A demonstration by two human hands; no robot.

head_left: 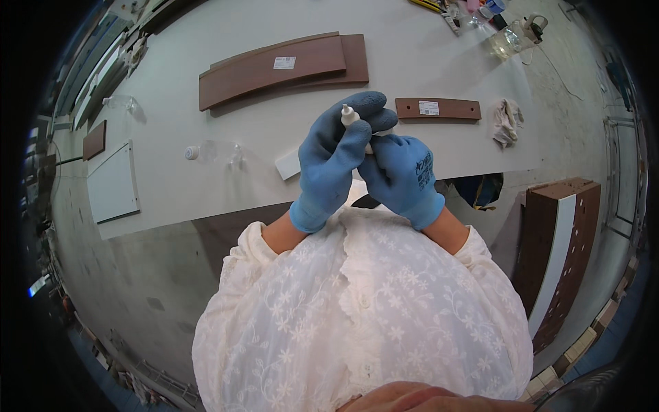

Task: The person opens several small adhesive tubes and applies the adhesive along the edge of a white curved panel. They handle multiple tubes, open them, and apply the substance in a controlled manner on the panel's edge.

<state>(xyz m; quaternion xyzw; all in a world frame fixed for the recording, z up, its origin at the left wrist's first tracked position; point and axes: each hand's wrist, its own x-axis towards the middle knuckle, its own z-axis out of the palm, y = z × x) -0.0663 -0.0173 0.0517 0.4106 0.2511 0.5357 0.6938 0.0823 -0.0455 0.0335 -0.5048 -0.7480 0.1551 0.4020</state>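
Both of my hands wear blue gloves and meet above the near edge of the table. My left hand (334,151) is closed around a small white tube with a pointed nozzle (349,115), which sticks up between thumb and fingers. Pressed against it, my right hand (403,168) has its fingers closed at the tube's lower part, where a bit of white shows. Most of the tube's body is hidden by the gloves. Beyond the hands lie stacked brown curved panels (274,74) with a label. A narrow brown board (438,110) with two holes lies to the right.
Crumpled cloth (506,123) lies at the table's right. Clear plastic bottles (213,152) and a white panel (115,184) are on the left. A jug of liquid (508,42) and tools (449,15) occupy the far right. Brown boards (559,254) stand stacked beside me on the right.
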